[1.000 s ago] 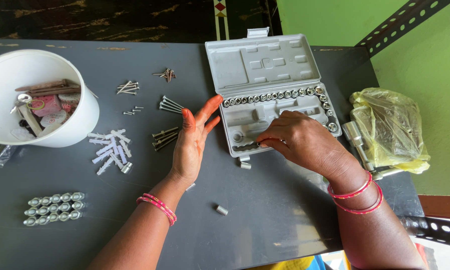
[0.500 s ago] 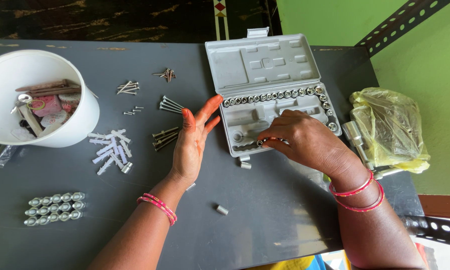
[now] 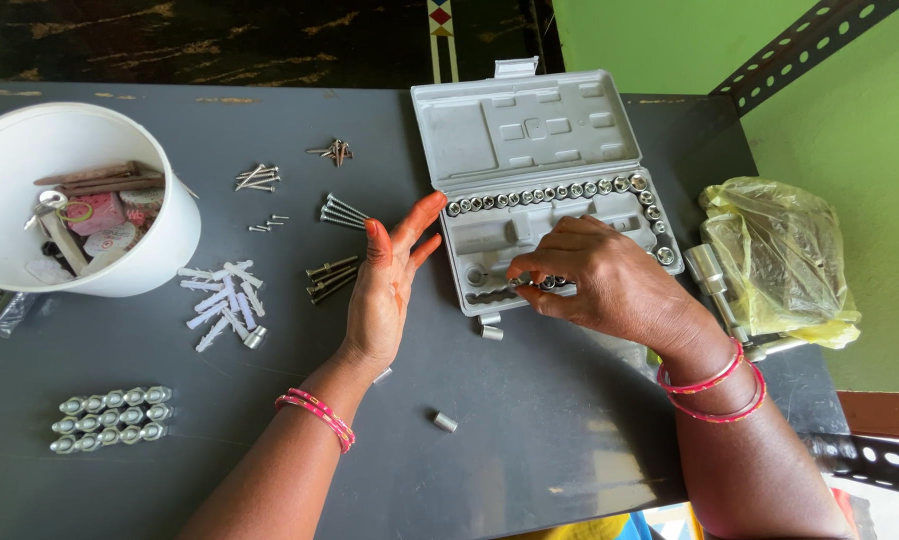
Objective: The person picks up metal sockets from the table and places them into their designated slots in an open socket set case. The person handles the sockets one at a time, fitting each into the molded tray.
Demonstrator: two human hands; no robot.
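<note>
An open grey plastic socket case (image 3: 529, 130) lies at the far middle of the dark table, with a row of metal sockets (image 3: 549, 192) along its tray. My right hand (image 3: 609, 285) rests over the tray's front edge, fingertips pinching a small metal socket (image 3: 546, 283) at the lower row. My left hand (image 3: 389, 285) stands on its edge just left of the case, fingers straight and apart, holding nothing. Two loose sockets (image 3: 489, 328) lie by the case's front edge, another loose socket (image 3: 445, 422) nearer to me.
A white bucket (image 3: 159, 250) of odd tools sits at the left. White wall plugs (image 3: 224, 300), nails (image 3: 341, 212), screws (image 3: 331, 278) and a block of anchor bolts (image 3: 109, 418) lie spread on the table (image 3: 529, 440). A yellow plastic bag (image 3: 784, 255) sits at the right edge.
My right hand's fingers have shifted slightly along the lower row of the case. My left hand has stayed put.
</note>
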